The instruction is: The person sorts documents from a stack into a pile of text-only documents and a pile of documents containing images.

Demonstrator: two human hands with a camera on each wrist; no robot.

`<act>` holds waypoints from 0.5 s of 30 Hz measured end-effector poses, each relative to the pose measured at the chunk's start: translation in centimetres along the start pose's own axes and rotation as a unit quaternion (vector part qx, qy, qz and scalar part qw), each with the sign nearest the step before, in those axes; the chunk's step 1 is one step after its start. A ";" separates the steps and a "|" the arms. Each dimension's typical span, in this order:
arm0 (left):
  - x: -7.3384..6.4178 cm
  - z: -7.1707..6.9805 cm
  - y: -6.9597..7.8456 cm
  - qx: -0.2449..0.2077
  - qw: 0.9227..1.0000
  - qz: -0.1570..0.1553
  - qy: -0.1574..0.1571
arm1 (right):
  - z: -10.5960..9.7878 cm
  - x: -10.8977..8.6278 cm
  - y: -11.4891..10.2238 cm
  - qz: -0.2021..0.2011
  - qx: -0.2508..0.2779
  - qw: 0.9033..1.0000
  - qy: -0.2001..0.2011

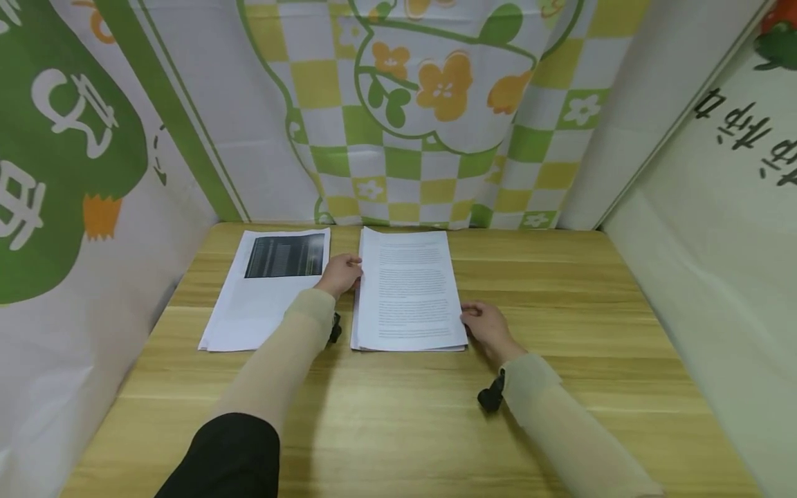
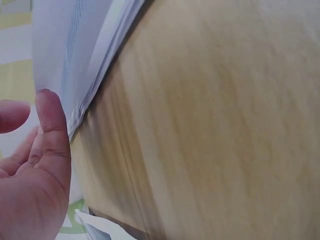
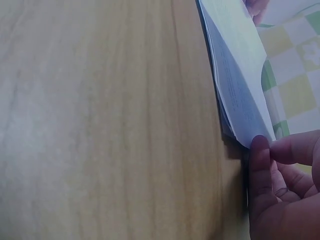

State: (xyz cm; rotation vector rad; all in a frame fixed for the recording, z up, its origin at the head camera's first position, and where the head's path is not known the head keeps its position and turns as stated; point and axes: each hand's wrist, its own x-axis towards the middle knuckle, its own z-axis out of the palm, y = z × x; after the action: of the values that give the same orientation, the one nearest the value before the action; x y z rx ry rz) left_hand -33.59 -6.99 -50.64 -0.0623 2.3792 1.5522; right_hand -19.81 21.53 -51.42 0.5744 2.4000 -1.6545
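A stack of printed paper (image 1: pixel 407 290) lies on the wooden table, its sheets slightly uneven at the lower edge. My left hand (image 1: pixel 340 274) touches the stack's left side with fairly straight fingers; in the left wrist view the thumb stands apart from the finger beside the sheets (image 2: pixel 80 45). At the right edge, near the lower corner, my right hand (image 1: pixel 488 328) pinches the paper between thumb and finger. The right wrist view shows the upper sheet (image 3: pixel 245 95) bowed up there. How many sheets it grips I cannot tell.
A second stack of paper (image 1: pixel 249 311), with a dark printed picture at its top, lies to the left, partly under my left forearm. Behind the table (image 1: pixel 548 277) hangs a checked, flowered cloth (image 1: pixel 398 162). Printed sheeting (image 1: pixel 703 277) closes in the sides.
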 end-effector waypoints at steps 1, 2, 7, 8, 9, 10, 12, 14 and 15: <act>0.0 -0.1 0.0 0.000 1.000 -0.001 0.000 | 0.1 0.0 -0.1 -0.001 -0.007 1.000 0.001; 0.0 -0.1 -0.1 -0.001 1.000 0.000 0.001 | 0.1 0.0 -0.1 -0.003 -0.013 1.000 0.002; -0.4 -0.3 -0.3 0.003 1.000 -0.013 -0.021 | 0.2 0.1 -0.1 -0.014 -0.056 0.998 0.009; -0.5 -0.4 -0.4 0.006 1.000 -0.015 -0.026 | 0.2 0.1 -0.1 -0.016 -0.062 0.998 0.009; -0.6 -0.4 -0.5 0.009 0.999 -0.018 -0.031 | 0.2 0.1 -0.1 -0.018 -0.065 0.998 0.008; -0.6 -0.4 -0.5 0.014 0.999 -0.021 -0.036 | 0.2 0.1 -0.1 -0.018 -0.065 0.998 0.007; -0.7 -0.4 -0.7 0.020 0.999 -0.024 -0.040 | 0.2 0.2 -0.1 -0.017 -0.064 0.998 0.005; -0.7 -0.4 -0.8 0.022 0.999 -0.024 -0.040 | 0.2 0.2 -0.2 -0.012 -0.061 0.998 0.002; -0.7 -0.5 -0.8 0.022 0.999 -0.024 -0.040 | 0.2 0.2 -0.2 -0.012 -0.058 0.998 0.000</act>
State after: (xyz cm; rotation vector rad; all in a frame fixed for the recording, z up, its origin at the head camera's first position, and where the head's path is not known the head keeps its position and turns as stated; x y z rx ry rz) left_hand -32.84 -7.82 -50.97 -0.0459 2.3318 1.4526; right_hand -20.10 21.35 -51.38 0.5294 2.4918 -1.5109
